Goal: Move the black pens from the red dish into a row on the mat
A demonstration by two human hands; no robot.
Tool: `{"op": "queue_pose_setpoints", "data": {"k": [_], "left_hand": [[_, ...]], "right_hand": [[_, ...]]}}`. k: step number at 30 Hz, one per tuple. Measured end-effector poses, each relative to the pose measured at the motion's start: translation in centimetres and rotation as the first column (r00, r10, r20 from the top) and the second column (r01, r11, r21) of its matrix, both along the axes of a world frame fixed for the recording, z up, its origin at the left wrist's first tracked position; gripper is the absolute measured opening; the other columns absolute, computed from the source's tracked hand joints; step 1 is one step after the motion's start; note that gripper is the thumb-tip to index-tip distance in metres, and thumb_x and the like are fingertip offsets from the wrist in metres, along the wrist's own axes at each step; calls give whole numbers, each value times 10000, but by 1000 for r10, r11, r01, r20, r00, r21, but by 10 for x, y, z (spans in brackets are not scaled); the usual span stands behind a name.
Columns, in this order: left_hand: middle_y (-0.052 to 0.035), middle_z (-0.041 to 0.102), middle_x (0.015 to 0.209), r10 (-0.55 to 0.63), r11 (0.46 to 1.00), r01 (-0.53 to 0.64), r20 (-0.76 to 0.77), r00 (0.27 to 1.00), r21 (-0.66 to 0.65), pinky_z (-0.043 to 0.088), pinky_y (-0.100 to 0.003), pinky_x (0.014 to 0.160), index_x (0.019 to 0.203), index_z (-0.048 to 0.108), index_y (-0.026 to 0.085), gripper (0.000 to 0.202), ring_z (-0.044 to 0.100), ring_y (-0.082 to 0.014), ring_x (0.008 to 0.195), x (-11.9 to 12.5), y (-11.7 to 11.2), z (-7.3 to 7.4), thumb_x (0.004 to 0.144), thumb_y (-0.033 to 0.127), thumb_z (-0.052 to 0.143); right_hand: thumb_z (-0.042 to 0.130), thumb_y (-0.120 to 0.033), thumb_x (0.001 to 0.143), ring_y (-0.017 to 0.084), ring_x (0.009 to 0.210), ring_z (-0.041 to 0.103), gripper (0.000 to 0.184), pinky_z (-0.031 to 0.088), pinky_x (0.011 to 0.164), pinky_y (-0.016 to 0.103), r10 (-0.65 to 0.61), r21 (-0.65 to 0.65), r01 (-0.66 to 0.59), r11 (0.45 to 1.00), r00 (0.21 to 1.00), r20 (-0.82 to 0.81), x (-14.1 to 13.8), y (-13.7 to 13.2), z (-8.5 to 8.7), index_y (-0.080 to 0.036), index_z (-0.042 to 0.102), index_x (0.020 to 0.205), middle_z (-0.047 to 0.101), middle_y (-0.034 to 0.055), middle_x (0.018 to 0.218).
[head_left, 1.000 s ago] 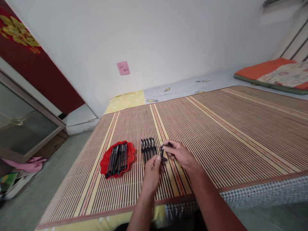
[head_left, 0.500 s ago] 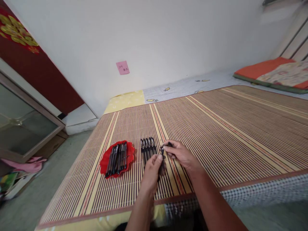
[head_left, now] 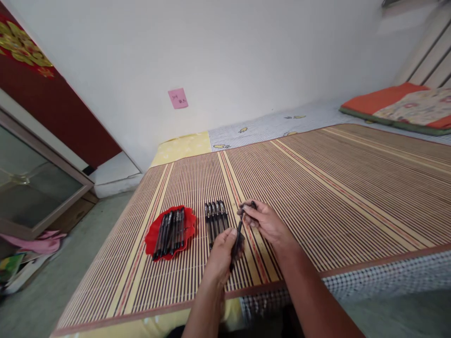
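My left hand (head_left: 224,246) is closed around a dark pen (head_left: 238,234), which slants up and to the right. At the pen's upper end, the fingers of my right hand (head_left: 259,219) are pinched together. A small black piece that looks like a pen cap (head_left: 253,205) sticks out between those fingers. Just left of my hands, several capped black pens (head_left: 215,217) lie side by side on the striped mat (head_left: 292,202). Farther left, a red scalloped dish (head_left: 190,225) holds several more black pens (head_left: 170,232).
The mat covers a bed with yellow and checked bedding (head_left: 243,130) along the wall. A pink note (head_left: 178,98) is stuck to that wall. Folded orange and floral bedding (head_left: 384,98) lies at the far right. On the left stands a glass-panelled cabinet door (head_left: 35,183).
My right hand has risen slightly, and more of the pen's upper end now shows between my hands. The black piece in the right fingers has moved up and right with it.
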State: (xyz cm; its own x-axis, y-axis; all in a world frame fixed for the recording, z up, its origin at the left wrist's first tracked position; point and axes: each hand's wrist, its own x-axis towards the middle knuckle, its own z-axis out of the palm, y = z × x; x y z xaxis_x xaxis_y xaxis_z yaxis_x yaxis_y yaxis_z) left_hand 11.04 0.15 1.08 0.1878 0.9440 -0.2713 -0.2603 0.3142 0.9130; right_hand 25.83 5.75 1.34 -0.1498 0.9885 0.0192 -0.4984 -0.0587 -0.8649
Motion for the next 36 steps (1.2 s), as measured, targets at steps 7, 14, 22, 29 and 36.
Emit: {"op": "queue_pose_setpoints", "data": {"k": [7, 14, 22, 29, 36], "left_hand": [[49, 507, 626, 85, 986, -48, -234, 969, 158, 344, -188, 541, 698, 604, 155, 340, 440, -81, 566, -14, 3, 2, 745, 473, 716], [26, 565, 679, 302, 927, -184, -361, 882, 327, 395, -211, 587, 768, 626, 168, 269, 499, -114, 631, -20, 7, 6, 806, 432, 656], [15, 599, 660, 325, 888, -73, -509, 797, 453, 396, -235, 604, 733, 633, 171, 233, 534, -144, 640, -12, 5, 7, 829, 384, 627], [-46, 686, 857, 421, 834, -28, -604, 676, 551, 449, -297, 767, 895, 666, 188, 154, 625, -195, 815, -28, 9, 7, 892, 293, 553], [-58, 675, 944, 369, 755, 329, -782, 502, 568, 466, -370, 863, 914, 670, 194, 126, 591, -222, 941, -37, 11, 2, 875, 141, 561]], "right_hand": [[839, -269, 634, 77, 631, 556, 257, 472, 560, 187, -499, -103, 491, 865, 822, -274, 37, 9, 0, -192, 645, 783, 649, -14, 782], [699, -341, 796, 83, 489, 482, 195, 386, 442, 203, 93, -31, -87, 996, 935, 343, 14, -3, 0, -168, 619, 837, 576, -30, 621], [600, -286, 794, 80, 473, 403, 127, 310, 453, 206, 109, 35, -154, 987, 825, 555, -20, -7, 8, -185, 543, 743, 439, -72, 551], [608, -347, 788, 143, 580, 500, 167, 365, 533, 244, -73, 78, 28, 997, 744, 664, -5, 8, -15, -200, 585, 712, 538, -13, 611], [565, -294, 804, 156, 624, 530, 180, 362, 585, 254, -209, 195, 86, 977, 570, 795, -15, 20, -31, -186, 578, 661, 579, 9, 627]]}}
